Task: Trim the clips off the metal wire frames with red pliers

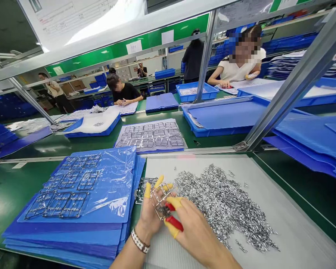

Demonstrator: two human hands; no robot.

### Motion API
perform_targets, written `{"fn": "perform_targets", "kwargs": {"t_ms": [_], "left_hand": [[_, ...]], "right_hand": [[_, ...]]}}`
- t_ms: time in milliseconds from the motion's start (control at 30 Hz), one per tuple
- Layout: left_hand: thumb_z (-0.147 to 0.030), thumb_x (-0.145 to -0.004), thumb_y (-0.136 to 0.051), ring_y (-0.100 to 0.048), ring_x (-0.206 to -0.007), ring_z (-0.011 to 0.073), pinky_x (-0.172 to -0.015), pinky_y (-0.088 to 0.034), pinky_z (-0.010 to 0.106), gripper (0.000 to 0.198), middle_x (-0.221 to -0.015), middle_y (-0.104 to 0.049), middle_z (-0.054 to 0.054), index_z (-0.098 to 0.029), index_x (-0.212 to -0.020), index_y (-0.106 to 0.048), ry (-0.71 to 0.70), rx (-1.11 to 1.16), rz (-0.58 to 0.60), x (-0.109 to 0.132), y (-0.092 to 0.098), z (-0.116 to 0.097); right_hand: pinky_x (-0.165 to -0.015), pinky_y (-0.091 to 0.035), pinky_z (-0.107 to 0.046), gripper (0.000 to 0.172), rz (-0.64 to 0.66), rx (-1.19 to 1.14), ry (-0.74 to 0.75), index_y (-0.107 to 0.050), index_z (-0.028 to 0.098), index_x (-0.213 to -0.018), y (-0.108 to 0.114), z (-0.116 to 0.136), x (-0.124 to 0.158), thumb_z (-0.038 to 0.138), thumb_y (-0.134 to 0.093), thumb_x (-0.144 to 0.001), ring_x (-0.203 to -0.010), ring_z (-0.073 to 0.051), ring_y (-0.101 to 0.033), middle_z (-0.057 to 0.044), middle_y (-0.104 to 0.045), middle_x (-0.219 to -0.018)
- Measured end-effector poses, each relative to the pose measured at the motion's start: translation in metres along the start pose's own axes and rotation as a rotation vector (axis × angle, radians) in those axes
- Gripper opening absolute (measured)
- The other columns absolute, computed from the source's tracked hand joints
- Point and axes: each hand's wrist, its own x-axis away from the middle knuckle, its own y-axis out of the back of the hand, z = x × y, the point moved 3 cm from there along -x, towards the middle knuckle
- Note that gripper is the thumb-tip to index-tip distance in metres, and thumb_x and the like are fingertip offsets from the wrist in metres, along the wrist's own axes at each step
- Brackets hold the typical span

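My left hand (152, 207), with yellow finger cots on its fingertips, holds up a small metal frame (160, 194) with little parts attached inside it. Red-handled cutting pliers (173, 220) are gripped by my right hand (194, 226), which also wears yellow finger cots. The jaws of the pliers meet the lower edge of the frame. Behind my left fingers, several similar frames (141, 190) lie on the work surface. Right beside my hands spreads a large heap of small shiny metal pieces (224, 201) on a whitish sheet (168, 248).
On the left, a stack of blue sheets (112, 186) carries several dark frames (70, 203) under clear film. Beyond the metal rail lies a board of wrapped frames (151, 134). Blue trays (212, 130) and a slanted metal post (291, 78) stand right. Several people work across the bench.
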Motion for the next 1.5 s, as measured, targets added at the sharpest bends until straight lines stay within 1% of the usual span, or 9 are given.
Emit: {"fn": "perform_targets", "kwargs": {"t_ms": [100, 233, 433, 633, 800, 1033, 1200, 1367, 1500], "left_hand": [[-0.054, -0.089, -0.044, -0.063, -0.097, 0.0263, -0.089, -0.045, 0.04, 0.061, -0.116, -0.065, 0.013, -0.019, -0.139, -0.043, -0.019, -0.07, -0.034, 0.003, -0.001, 0.002], [-0.057, -0.089, -0.04, -0.061, -0.103, 0.0263, -0.09, -0.044, 0.039, 0.063, -0.118, -0.064, 0.013, -0.019, -0.138, -0.045, -0.022, -0.114, -0.019, 0.005, -0.002, 0.005], [-0.059, -0.089, -0.039, -0.059, -0.107, 0.0269, -0.092, -0.043, 0.039, 0.063, -0.12, -0.063, 0.013, -0.019, -0.137, -0.047, -0.037, -0.168, -0.014, 0.002, 0.001, 0.007], [-0.061, -0.088, -0.039, -0.059, -0.106, 0.0276, -0.092, -0.042, 0.041, 0.064, -0.119, -0.064, 0.012, -0.02, -0.135, -0.049, -0.042, -0.213, -0.034, 0.003, 0.002, 0.006], [-0.061, -0.087, -0.039, -0.057, -0.11, 0.0283, -0.095, -0.041, 0.041, 0.064, -0.12, -0.063, 0.013, -0.019, -0.135, -0.05, -0.045, -0.231, -0.034, 0.005, 0.0, 0.005], [-0.061, -0.087, -0.039, -0.057, -0.111, 0.0282, -0.094, -0.041, 0.04, 0.064, -0.118, -0.064, 0.013, -0.019, -0.135, -0.049, -0.055, -0.238, -0.024, 0.004, 0.002, 0.007], [-0.06, -0.088, -0.039, -0.057, -0.109, 0.0271, -0.09, -0.044, 0.038, 0.064, -0.12, -0.063, 0.013, -0.019, -0.135, -0.049, -0.033, -0.238, -0.002, 0.004, 0.003, 0.01], [-0.063, -0.087, -0.038, -0.056, -0.111, 0.0249, -0.087, -0.045, 0.034, 0.063, -0.122, -0.062, 0.011, -0.021, -0.132, -0.052, 0.03, -0.219, -0.012, 0.006, 0.005, 0.011], [-0.065, -0.087, -0.036, -0.053, -0.116, 0.0249, -0.089, -0.044, 0.033, 0.065, -0.125, -0.061, 0.01, -0.021, -0.131, -0.053, 0.052, -0.223, -0.015, 0.006, 0.004, 0.01]], "right_hand": [[-0.077, -0.047, -0.041, 0.025, 0.025, 0.153, -0.141, -0.058, 0.019, -0.104, 0.003, -0.013, -0.006, 0.02, -0.059, -0.079, -0.086, -0.025, -0.059, -0.008, -0.063, -0.091], [-0.075, -0.046, -0.04, 0.016, 0.104, 0.273, -0.208, -0.062, 0.019, -0.094, -0.002, -0.017, -0.012, 0.024, -0.062, -0.079, -0.084, -0.025, -0.06, -0.007, -0.064, -0.088], [-0.076, -0.045, -0.038, 0.02, 0.138, 0.284, -0.216, -0.062, 0.021, -0.097, -0.001, -0.013, -0.016, 0.029, -0.063, -0.079, -0.086, -0.025, -0.06, -0.006, -0.066, -0.091], [-0.076, -0.045, -0.04, 0.017, 0.174, 0.289, -0.232, -0.062, 0.02, -0.094, 0.0, -0.014, -0.017, 0.028, -0.062, -0.079, -0.086, -0.026, -0.06, -0.007, -0.066, -0.091], [-0.076, -0.045, -0.039, 0.02, 0.17, 0.293, -0.225, -0.062, 0.02, -0.097, 0.002, -0.012, -0.017, 0.028, -0.063, -0.079, -0.087, -0.025, -0.06, -0.007, -0.066, -0.091], [-0.074, -0.044, -0.037, 0.016, 0.158, 0.376, -0.2, -0.063, 0.02, -0.091, 0.004, -0.008, -0.018, 0.018, -0.063, -0.075, -0.083, -0.025, -0.06, -0.006, -0.066, -0.087], [-0.071, -0.043, -0.035, 0.021, 0.142, 0.449, -0.205, -0.063, 0.02, -0.089, 0.005, -0.007, -0.014, 0.01, -0.061, -0.07, -0.079, -0.023, -0.06, -0.005, -0.065, -0.083], [-0.071, -0.042, -0.036, 0.014, 0.115, 0.426, -0.239, -0.062, 0.021, -0.092, 0.012, -0.019, -0.011, 0.02, -0.057, -0.079, -0.081, -0.024, -0.06, -0.006, -0.065, -0.084], [-0.071, -0.041, -0.036, 0.012, 0.144, 0.44, -0.29, -0.062, 0.02, -0.09, 0.016, -0.027, -0.014, 0.027, -0.056, -0.082, -0.082, -0.024, -0.061, -0.007, -0.065, -0.085]]}}
